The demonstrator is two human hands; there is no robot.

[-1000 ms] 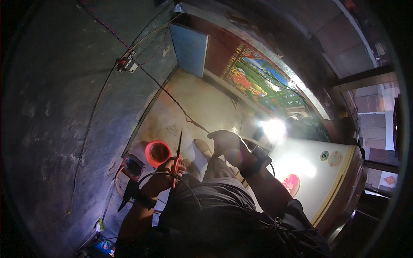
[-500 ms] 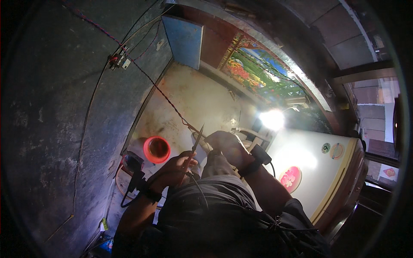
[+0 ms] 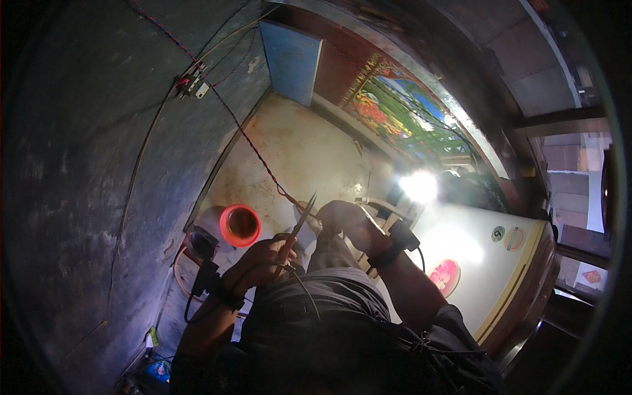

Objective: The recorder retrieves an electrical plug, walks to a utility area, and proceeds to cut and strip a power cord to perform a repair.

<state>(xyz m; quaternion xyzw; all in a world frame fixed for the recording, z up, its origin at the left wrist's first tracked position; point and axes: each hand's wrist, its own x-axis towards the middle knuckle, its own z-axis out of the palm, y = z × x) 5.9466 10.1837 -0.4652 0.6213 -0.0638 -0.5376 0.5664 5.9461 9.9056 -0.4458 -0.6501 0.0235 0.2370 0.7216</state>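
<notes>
My left hand (image 3: pixel 268 258) is closed on red-handled scissors (image 3: pixel 299 220), whose long pointed blades angle up and right toward my right hand. A twisted red and dark wire (image 3: pixel 262 159) runs from a wall-mounted electrical fitting (image 3: pixel 196 85) down to my right hand (image 3: pixel 349 227), whose fingers are pinched at its lower end. The scissor tips are close beside the wire, just left of those fingers; whether they touch it I cannot tell. My legs and one shoe show beneath my hands, partly hidden.
A red bucket (image 3: pixel 225 225) stands on the floor near the dark wall (image 3: pixel 92 197). To my right is a white appliance (image 3: pixel 500 276) with stickers. Beyond are a bright lamp (image 3: pixel 418 186), a blue board (image 3: pixel 289 62) and a painted panel (image 3: pixel 388 112). Cables run along the wall.
My left hand has raised the scissors and tilted them rightward, bringing the blades beside the wire. My right hand has shifted slightly while staying at the wire's end.
</notes>
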